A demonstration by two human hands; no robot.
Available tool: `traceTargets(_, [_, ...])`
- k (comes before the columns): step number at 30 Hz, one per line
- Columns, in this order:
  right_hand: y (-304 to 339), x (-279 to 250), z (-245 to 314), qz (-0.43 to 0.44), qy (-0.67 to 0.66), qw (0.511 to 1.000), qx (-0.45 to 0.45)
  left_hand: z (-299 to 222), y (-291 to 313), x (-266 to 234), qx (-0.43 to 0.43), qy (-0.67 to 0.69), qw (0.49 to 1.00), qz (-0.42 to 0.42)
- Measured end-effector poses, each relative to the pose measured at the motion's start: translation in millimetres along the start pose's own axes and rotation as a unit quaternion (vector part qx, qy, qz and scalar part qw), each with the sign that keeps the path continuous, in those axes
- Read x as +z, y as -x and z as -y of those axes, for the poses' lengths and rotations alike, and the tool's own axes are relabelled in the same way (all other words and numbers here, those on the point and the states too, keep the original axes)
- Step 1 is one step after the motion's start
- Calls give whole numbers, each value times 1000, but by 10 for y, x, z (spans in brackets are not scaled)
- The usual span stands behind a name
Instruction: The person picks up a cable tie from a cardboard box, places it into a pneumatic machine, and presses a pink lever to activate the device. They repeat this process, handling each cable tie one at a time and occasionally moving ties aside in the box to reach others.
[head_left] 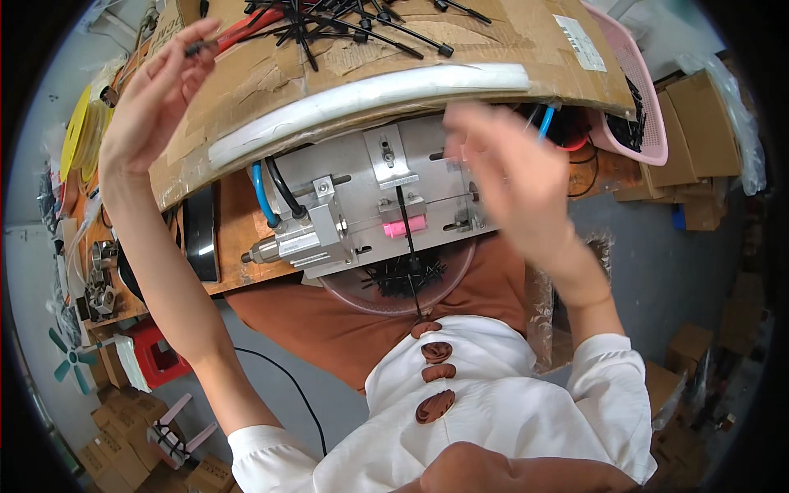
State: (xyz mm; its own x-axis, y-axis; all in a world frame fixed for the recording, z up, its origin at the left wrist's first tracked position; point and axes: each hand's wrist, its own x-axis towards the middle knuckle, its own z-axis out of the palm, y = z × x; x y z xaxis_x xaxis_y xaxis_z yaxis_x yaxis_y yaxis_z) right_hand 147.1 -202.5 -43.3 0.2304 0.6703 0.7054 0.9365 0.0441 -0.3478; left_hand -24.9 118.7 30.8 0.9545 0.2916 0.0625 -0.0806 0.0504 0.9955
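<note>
My left hand [164, 86] is raised at the far left, over the edge of a cardboard sheet. Its thumb and forefinger pinch a small black piece [197, 48], too small to make out fully. Smeared by motion, my right hand [514, 164] hovers over the right side of a metal fixture [353, 238]; its fingers do not show clearly. A thin black rod [410, 234] stands in the fixture's middle clamp, running toward me across a pink cylinder [405, 226]. Several black rods [362, 33] lie heaped on the cardboard, beside a red object [246, 29].
A translucent bowl [345, 297] with black pieces sits over my lap below the fixture. White foam [370, 103] lines the cardboard's [271, 78] near edge. Blue tubes [263, 193] and black hoses rise from the fixture. A pink basket [653, 107] stands right; a red stool [156, 353] lower left.
</note>
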Motion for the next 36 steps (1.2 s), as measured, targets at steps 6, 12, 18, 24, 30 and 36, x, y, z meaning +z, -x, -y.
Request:
traceTargets(6, [-982, 131, -614, 182, 201, 962, -20, 49, 104, 509, 139, -244, 923, -265])
traceTargets(12, [-944, -503, -459, 138, -144, 955, 221, 859, 953, 2044, 175, -534, 798, -220])
traceTargets(18, [-542, -555, -289, -11, -443, 860, 251, 1577, 1122, 2630, 70, -620, 762, -173])
traceTargets(24, [-177, -662, -322, -23, -399, 903, 159, 1655, 1054, 2677, 45, -622, 760, -181])
traceTargets(30, [306, -417, 138, -16, -322, 924, 206, 1631, 1087, 2642, 21, -659, 740, -135])
traceTargets(36, [983, 64, 389, 103, -65, 991, 57, 1344, 1240, 2610, 54, -549, 802, -229])
